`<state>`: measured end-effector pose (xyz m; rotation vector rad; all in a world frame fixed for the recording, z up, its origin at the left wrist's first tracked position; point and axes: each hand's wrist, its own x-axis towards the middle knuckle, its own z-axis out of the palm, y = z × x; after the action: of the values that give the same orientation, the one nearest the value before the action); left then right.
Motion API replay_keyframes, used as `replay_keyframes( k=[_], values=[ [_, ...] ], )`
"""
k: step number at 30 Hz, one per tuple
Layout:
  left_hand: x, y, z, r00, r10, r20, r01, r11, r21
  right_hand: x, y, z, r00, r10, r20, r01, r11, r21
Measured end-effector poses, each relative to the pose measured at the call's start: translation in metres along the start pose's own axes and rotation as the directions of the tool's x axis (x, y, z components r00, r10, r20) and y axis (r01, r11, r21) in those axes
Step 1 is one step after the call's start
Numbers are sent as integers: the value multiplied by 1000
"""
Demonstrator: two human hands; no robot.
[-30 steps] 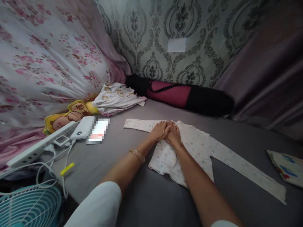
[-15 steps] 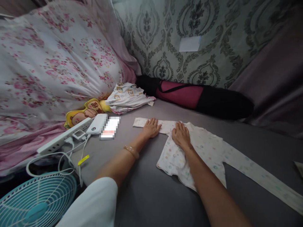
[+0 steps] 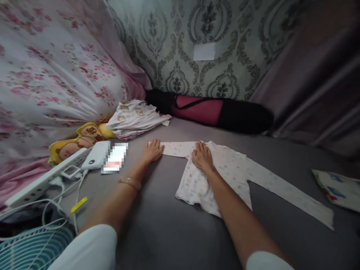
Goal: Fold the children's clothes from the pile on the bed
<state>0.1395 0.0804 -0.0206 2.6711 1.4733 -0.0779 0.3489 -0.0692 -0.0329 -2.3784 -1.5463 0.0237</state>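
Observation:
A small white long-sleeved shirt (image 3: pixel 225 165) with a faint coloured print lies spread flat on the grey bed sheet (image 3: pixel 157 225). My left hand (image 3: pixel 153 150) rests flat over the cuff end of its left sleeve, fingers stretched out. On the shoulder, where that sleeve joins the body, my right hand (image 3: pixel 202 155) lies flat with its fingers extended. The other sleeve stretches out toward the lower right, untouched. My right forearm covers part of the shirt's lower body.
Left are a phone (image 3: pixel 115 158), a white power bank (image 3: pixel 97 155), a power strip (image 3: pixel 46 178) with cables, and a blue fan (image 3: pixel 33 249). Behind lie crumpled clothing (image 3: pixel 135 119) and a black-and-maroon long bag (image 3: pixel 197 108). Folded cloth (image 3: pixel 339 189) lies at right.
My left hand has slid left along the sleeve to its cuff end. My right hand stays on the shoulder. The view has turned right, bringing the folded cloth further into sight.

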Motion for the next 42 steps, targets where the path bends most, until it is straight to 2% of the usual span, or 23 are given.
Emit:
replay_keyframes(
  k=[4,6,8,10,12,13,15,17,20,23,27,32,35,37,39,41,42],
  values=[
    [6,8,-11,999,12,30,-14,997,70,2,-1,-9,999,18,49,-22,996,88],
    [9,22,-20,999,48,-6,-48,994,95,4,4,-19,995,-3,98,-10,991,135],
    [11,46,-27,987,145,-62,-139,986,94,2,12,-33,991,-40,125,18,984,178],
    [12,78,-31,943,318,-100,-314,948,52,-5,27,-46,993,-67,94,50,983,179],
    [11,114,-30,847,519,-118,-526,850,-37,-19,45,-56,997,-69,37,64,990,125],
    [11,131,-28,798,589,-126,-600,796,-78,-26,56,-59,998,-60,14,59,994,91],
    [9,161,-21,735,664,-135,-678,724,-130,-41,76,-63,1000,-22,-6,23,999,26],
    [8,183,-12,718,682,-140,-696,703,-148,-52,93,-64,1000,11,1,-11,1000,-26],
    [9,201,3,742,651,-162,-670,728,-146,-58,110,-62,999,22,35,-19,994,-103],
    [12,207,15,784,598,-168,-619,773,-138,-57,117,-58,997,35,74,-27,994,-110],
    [15,208,25,815,557,-161,-577,807,-127,-55,121,-52,995,60,85,-52,995,-91],
    [17,209,25,822,552,-140,-569,809,-148,-54,120,-47,994,86,64,-80,993,-91],
    [16,206,16,806,581,-110,-591,784,-189,-52,120,-56,992,96,84,-97,995,1],
    [11,199,7,786,604,-132,-617,759,-207,-53,123,-68,992,118,39,-123,981,150],
    [1,183,-3,776,600,-194,-631,743,-225,-61,130,-83,979,191,-68,-160,933,323],
    [-14,159,-11,798,559,-227,-602,759,-248,-79,138,-97,949,299,-99,-221,856,468],
    [-23,144,-14,834,507,-217,-550,790,-272,-92,143,-103,937,343,-62,-263,813,520]
  ],
)
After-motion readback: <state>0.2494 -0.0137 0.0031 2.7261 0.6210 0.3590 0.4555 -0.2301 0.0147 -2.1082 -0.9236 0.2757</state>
